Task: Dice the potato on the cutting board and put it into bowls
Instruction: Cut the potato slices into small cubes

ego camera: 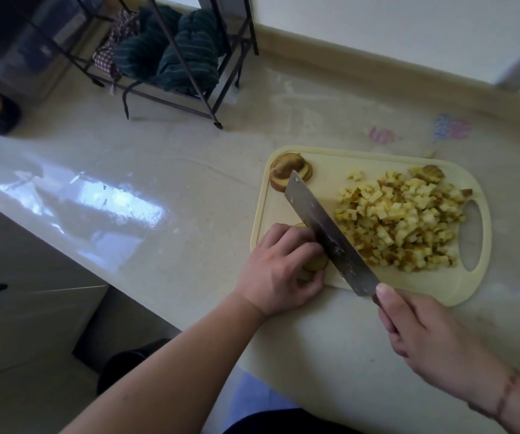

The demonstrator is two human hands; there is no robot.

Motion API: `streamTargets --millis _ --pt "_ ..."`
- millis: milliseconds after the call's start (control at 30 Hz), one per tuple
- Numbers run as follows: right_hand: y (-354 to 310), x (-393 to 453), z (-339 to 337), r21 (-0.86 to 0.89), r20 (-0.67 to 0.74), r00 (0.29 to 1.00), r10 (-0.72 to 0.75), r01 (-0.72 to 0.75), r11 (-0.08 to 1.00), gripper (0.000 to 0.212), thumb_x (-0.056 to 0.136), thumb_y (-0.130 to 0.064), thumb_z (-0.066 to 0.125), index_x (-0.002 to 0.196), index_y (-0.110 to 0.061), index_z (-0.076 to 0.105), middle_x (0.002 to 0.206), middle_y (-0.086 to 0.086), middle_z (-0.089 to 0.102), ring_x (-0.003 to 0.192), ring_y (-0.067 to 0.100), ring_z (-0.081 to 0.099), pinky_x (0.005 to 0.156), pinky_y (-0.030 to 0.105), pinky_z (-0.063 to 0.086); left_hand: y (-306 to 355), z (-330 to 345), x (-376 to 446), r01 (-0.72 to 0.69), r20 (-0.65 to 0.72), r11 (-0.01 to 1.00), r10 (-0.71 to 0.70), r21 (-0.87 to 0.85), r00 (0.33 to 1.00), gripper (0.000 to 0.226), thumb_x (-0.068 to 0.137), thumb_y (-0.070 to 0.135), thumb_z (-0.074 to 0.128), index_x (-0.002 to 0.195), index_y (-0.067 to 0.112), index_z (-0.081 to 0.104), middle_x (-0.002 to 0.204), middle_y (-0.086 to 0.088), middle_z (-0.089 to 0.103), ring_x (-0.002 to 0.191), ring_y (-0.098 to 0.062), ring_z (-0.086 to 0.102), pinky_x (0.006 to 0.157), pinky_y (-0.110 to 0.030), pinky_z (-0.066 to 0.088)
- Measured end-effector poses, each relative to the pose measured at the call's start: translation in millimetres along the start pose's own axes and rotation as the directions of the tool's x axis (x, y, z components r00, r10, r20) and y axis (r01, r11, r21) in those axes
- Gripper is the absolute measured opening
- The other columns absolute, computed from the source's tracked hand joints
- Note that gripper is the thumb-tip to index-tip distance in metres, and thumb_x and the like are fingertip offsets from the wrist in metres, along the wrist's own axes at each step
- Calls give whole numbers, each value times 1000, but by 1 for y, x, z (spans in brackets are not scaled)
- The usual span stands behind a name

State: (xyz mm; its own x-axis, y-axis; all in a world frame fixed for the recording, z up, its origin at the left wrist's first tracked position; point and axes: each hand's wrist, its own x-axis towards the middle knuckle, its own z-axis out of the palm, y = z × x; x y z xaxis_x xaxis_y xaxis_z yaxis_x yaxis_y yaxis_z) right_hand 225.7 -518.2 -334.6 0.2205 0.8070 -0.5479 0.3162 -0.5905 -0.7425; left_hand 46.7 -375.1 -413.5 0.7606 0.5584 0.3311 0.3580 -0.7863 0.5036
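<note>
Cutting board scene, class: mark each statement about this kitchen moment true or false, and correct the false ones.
1. The right hand holds the cleaver. True.
2. The diced potato lies in a bowl. False: it is heaped on the cutting board; no bowl shows.
3. The left hand holds a potato piece beside the blade. True.
4. The board's handle hole is on the left hand's side. False: it is at the opposite end, past the dice.
5. Sliced potato sits at the board's far left corner. True.
</note>
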Motion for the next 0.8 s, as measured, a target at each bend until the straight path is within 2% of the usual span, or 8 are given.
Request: streamTargets --millis 67,133,233,400,500,600,700,800 --pt "-1 -2 5 -81 -62 996 -67 62 995 68 80 -76 25 61 -13 40 50 -4 45 45 8 40 46 18 30 1 1 -1 7 -3 1000 -7 9 1000 26 82 24 77 102 7 74 112 -9 68 97 -29 55 85 -38 52" --pt "-2 -5 13 -145 -115 984 -139 122 982 62 85 -71 25 58 -18 42 58 -7 54 52 9 49 50 17 35 1 1 0 19 -10 1000 -19 11 1000 28 82 26 77 103 7 75 113 -9 68 96 -29 56 84 -38 52" --pt "-4 -9 24 -178 -136 978 -156 130 975 61 86 -71 22 59 -21 44 67 -8 60 55 11 54 51 25 38 2 0 0 27 -14 1000 -27 16 1000 32 82 26 76 106 6 74 113 -10 67 96 -29 54 83 -37 52" --pt "-4 -15 35 -216 -150 978 -145 111 970 57 85 -66 22 61 -20 46 54 0 56 60 8 57 46 22 34 2 1 -1 22 -25 999 -22 34 999 35 82 28 75 110 6 73 112 -10 65 95 -29 53 83 -36 52" --pt "-6 -13 28 -143 -130 983 -126 107 984 58 85 -67 26 60 -17 44 57 -4 55 54 13 52 50 25 37 2 1 -1 17 -21 999 -17 32 1000 33 83 28 74 108 7 74 113 -9 67 95 -29 54 83 -36 52" --pt "-3 -9 17 -30 -87 994 -64 61 998 65 86 -74 28 60 -15 38 49 -2 39 44 9 38 49 34 33 2 1 0 11 -17 1000 -11 13 1000 27 83 27 75 103 8 74 113 -8 68 95 -29 56 85 -36 52" --pt "-4 -11 11 -9 -60 997 -44 44 999 64 78 -78 28 60 -17 36 48 -6 34 44 6 32 49 29 29 2 -2 -1 2 -27 1000 -2 -27 1000 24 84 25 74 97 5 73 109 -10 68 98 -31 57 87 -36 52" --pt "-5 -17 12 9 -63 997 -43 44 999 65 78 -78 29 65 -16 40 48 -5 35 44 6 32 49 28 28 1 -3 -2 -16 -39 999 14 -48 999 21 85 22 75 92 3 72 105 -12 66 102 -33 58 89 -36 53"
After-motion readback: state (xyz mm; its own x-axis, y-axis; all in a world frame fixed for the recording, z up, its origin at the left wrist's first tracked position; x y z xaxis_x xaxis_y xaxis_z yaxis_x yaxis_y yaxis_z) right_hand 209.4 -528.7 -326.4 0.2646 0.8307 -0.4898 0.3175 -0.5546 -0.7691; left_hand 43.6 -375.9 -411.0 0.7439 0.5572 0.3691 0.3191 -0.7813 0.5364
